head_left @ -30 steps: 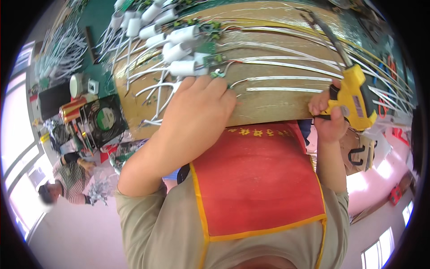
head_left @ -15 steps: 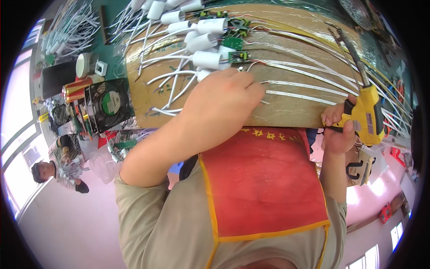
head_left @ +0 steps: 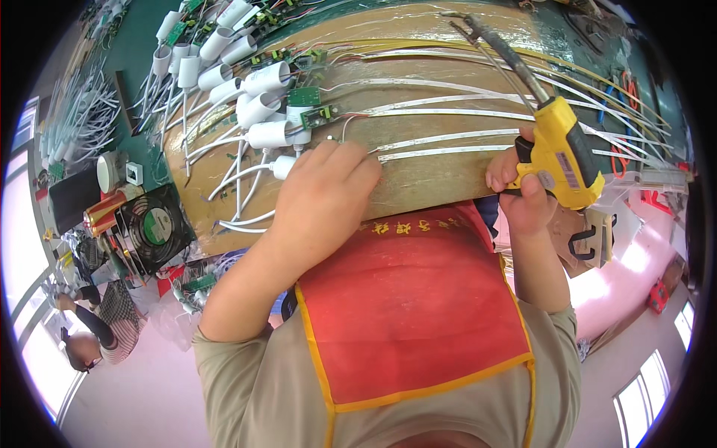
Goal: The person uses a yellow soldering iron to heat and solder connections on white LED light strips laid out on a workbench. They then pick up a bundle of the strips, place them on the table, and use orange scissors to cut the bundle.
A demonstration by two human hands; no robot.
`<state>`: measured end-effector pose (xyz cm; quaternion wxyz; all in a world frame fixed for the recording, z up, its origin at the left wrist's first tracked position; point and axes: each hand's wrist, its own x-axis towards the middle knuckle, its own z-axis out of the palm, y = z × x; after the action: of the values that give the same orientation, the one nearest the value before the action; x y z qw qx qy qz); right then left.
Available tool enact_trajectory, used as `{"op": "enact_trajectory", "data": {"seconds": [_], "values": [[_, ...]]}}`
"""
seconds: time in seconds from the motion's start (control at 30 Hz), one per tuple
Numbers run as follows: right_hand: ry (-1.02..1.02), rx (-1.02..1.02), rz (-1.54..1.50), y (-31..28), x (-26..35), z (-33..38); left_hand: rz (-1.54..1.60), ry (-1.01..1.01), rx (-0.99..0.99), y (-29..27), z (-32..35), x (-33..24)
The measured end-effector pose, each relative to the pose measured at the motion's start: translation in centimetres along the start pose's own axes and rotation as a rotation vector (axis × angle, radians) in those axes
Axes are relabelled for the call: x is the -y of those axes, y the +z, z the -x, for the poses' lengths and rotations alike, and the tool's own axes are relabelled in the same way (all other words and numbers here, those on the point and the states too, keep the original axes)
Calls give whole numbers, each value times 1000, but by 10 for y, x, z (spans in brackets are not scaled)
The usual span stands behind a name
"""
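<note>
My right hand (head_left: 519,187) grips the handle of a yellow-and-black soldering gun (head_left: 567,153). Its long metal tip (head_left: 493,45) points up and to the left, over the board. On the board's near side, my left hand (head_left: 328,190) is closed with fingers bent downward; what they pinch is hidden beneath them. White LED strips (head_left: 444,140) run from beside its fingertips toward the right. Touching or very near its knuckles is a white cylindrical housing (head_left: 282,167) with a white cable. Just beyond lie a green circuit board (head_left: 321,116) and another white housing (head_left: 269,135).
More white housings (head_left: 216,43) with circuit boards and cables cover the table's far left. A black fan (head_left: 153,228) stands at the left edge. The brown work board (head_left: 426,179) ends close to my red apron (head_left: 418,313). A person (head_left: 104,336) is farther off at left.
The whole view has shifted, so the table's things appear farther left and lower. My right hand has carried the soldering gun farther out over the board. My left hand stays closed beside the strips.
</note>
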<state>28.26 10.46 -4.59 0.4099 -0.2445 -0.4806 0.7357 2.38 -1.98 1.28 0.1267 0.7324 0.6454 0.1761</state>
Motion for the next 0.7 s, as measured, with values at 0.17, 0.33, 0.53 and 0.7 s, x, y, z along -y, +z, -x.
{"op": "enact_trajectory", "data": {"seconds": [0.17,0.33,0.53,0.7], "values": [[102,72,91,11,8,20,-29,41,-69,3,2,7],[123,280,167,5,4,50,-40,55,-85,5,3,9],[267,261,250,-14,-1,87,-56,80,-122,-1,2,9],[318,276,207,-28,-5,97,-123,51,-149,3,-2,10]]}}
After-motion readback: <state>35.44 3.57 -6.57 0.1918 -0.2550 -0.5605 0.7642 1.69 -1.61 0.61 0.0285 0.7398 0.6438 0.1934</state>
